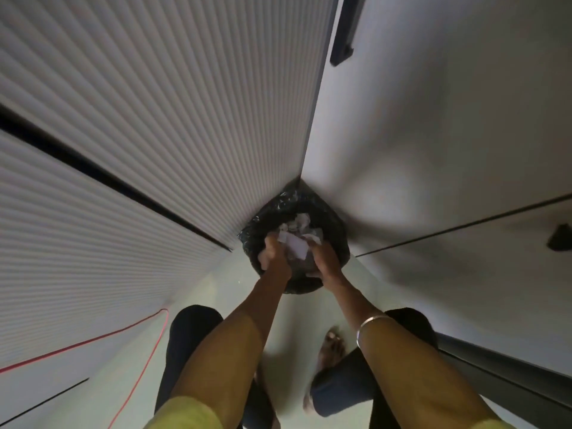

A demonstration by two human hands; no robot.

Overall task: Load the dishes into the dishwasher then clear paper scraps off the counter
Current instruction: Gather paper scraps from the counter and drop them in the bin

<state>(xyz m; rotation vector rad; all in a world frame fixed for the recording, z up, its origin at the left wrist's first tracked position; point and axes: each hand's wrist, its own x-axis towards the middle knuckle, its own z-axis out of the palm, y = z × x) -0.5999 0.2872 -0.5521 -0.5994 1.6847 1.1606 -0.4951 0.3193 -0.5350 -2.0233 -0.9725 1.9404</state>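
Down in the corner where the ribbed wall [130, 125] meets the smooth cabinet [433, 134], a bin [332, 226] with a black liner stands on the pale floor [235, 292]. Both hands reach into its mouth, hiding the near rim. The left hand [272, 253] and right hand [325, 258] curl round a wad of paper scraps [297, 239], pressed between them over the bin; more scraps lie behind, blurred. Fingertips are hard to make out. A bangle [370, 325] circles the right wrist. 1 bare foot [331, 351] shows, smeared. A red cord [136, 328] runs off the left edge.
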